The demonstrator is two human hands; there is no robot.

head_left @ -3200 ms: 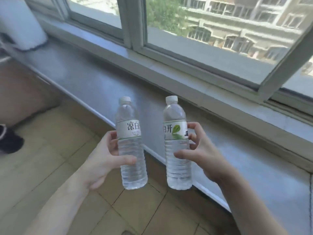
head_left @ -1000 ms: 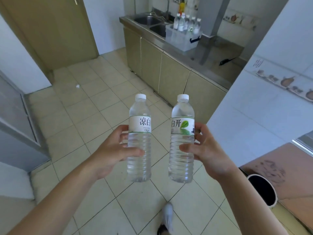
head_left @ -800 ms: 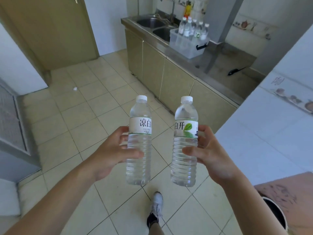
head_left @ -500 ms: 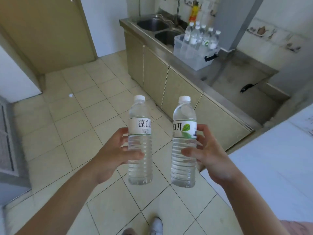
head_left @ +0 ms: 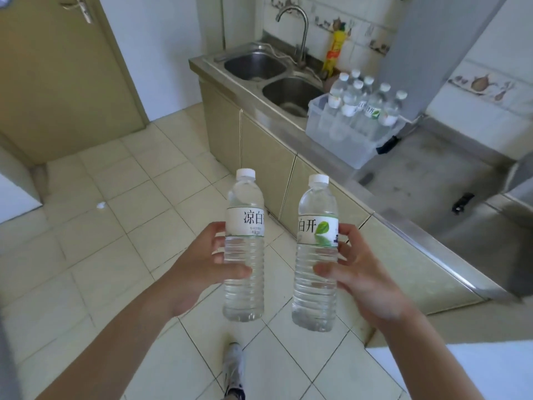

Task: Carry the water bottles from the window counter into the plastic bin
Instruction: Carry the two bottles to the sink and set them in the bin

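A: What are the hands doing?

B: The left hand (head_left: pixel 202 269) is gripping one water bottle (head_left: pixel 244 249) around its middle, thumb across the front and fingers curling behind; the right hand (head_left: pixel 360 281) is gripping the other water bottle (head_left: pixel 315 255) the same way; both bottles are standing upright in the air, side by side, not touching each other, white caps on top.

A: What is showing on them?

B: White labels with dark writing; the right one is also showing a green leaf; clear water is filling both.

A: Where is the plastic bin (head_left: pixel 343 142)?

B: It is sitting on the steel desk (head_left: pixel 403 180) just beside the double sink (head_left: pixel 277 79), well apart from the hands, up and to the right; more capped bottles (head_left: pixel 363 102) are standing upright inside it, packed close together; I cannot tell how many.

A: What else is showing?

B: A curved tap (head_left: pixel 297 27) is rising behind the sink; a yellow bottle (head_left: pixel 334 50) is standing against the tiled wall; a tan door (head_left: pixel 57 76) is at the far left; a shoe (head_left: pixel 235 368) is stepping on the pale floor tiles (head_left: pixel 115 226) below the bottles.
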